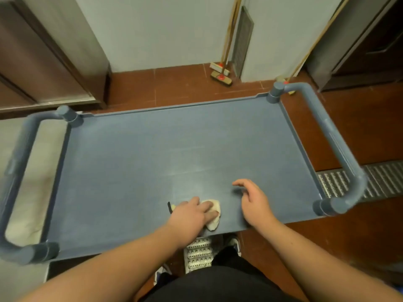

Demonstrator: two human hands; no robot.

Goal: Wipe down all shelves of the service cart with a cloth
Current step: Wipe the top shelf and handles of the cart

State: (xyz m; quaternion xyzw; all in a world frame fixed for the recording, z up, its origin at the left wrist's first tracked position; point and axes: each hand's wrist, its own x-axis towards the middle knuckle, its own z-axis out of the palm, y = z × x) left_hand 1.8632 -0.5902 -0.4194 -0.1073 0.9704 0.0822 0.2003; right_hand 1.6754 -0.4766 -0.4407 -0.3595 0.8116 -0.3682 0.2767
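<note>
left hand [192,212] presses one cloth [214,223] on one shelf [174,149]; right hand [253,199] hovers relaxed.

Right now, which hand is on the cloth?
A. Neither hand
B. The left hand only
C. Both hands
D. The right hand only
B: the left hand presses the cloth against the top shelf near its front edge, while the right hand is beside it, clear of the cloth and holding nothing.
</note>
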